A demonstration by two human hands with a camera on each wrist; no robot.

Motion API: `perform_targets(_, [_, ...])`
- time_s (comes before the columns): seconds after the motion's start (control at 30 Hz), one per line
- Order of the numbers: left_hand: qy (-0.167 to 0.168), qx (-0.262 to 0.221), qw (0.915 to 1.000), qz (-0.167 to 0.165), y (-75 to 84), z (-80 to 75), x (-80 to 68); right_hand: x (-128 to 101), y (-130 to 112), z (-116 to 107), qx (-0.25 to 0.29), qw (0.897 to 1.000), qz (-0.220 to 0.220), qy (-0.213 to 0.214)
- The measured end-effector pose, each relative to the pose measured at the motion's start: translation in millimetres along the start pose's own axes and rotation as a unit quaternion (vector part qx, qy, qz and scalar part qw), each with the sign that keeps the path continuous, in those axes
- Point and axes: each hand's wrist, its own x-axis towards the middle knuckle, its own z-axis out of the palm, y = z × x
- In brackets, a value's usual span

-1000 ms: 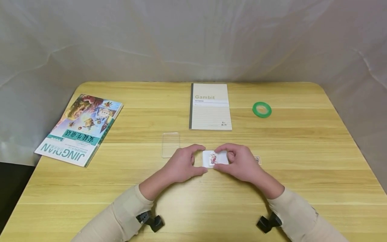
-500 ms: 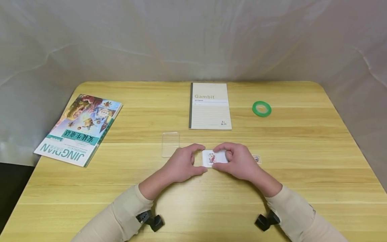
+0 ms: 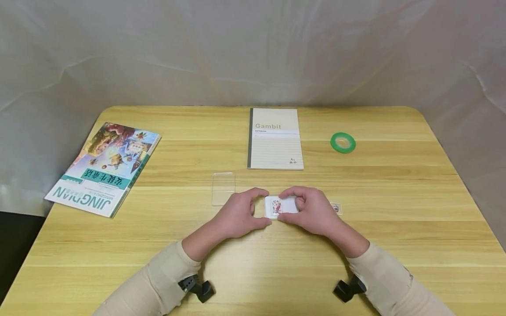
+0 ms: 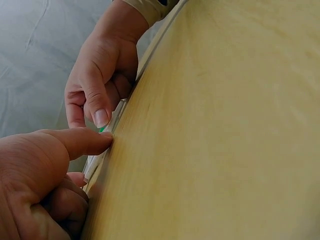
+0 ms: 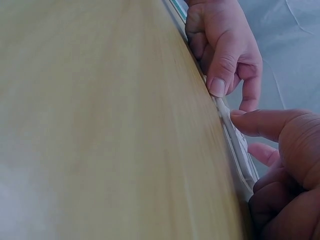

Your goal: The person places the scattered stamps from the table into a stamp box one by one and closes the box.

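Observation:
A small white rectangular case (image 3: 291,205) lies on the table in front of the person in the head view. On its left part sits a small stamp-like picture (image 3: 276,206) with a red figure. My left hand (image 3: 239,216) grips the case's left end, thumb at the near edge and index finger at the far edge. With thumb and index finger, my right hand (image 3: 314,213) pinches the stamp-like picture at its near and far edges. In the right wrist view the case (image 5: 239,145) shows edge-on, its far end partly hidden by fingers.
A clear plastic cover (image 3: 223,182) lies left of the case, partly behind the left hand. Another stamp (image 3: 337,208) shows beyond the right hand. Farther back are a notebook (image 3: 275,145) and a green tape roll (image 3: 336,150). A children's book (image 3: 104,171) lies at left.
The stamp-like picture has shifted slightly left on the case and lies straighter, the right hand moving with it. The left hand has stayed in place.

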Motion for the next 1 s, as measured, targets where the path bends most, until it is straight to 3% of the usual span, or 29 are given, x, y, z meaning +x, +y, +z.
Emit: perform_targets(1.0, [-0.001, -0.001, 1.0, -0.004, 0.1, 0.3, -0.1, -33.2, 19.1, -39.9, -0.035, 0.998, 0.021, 0.057])
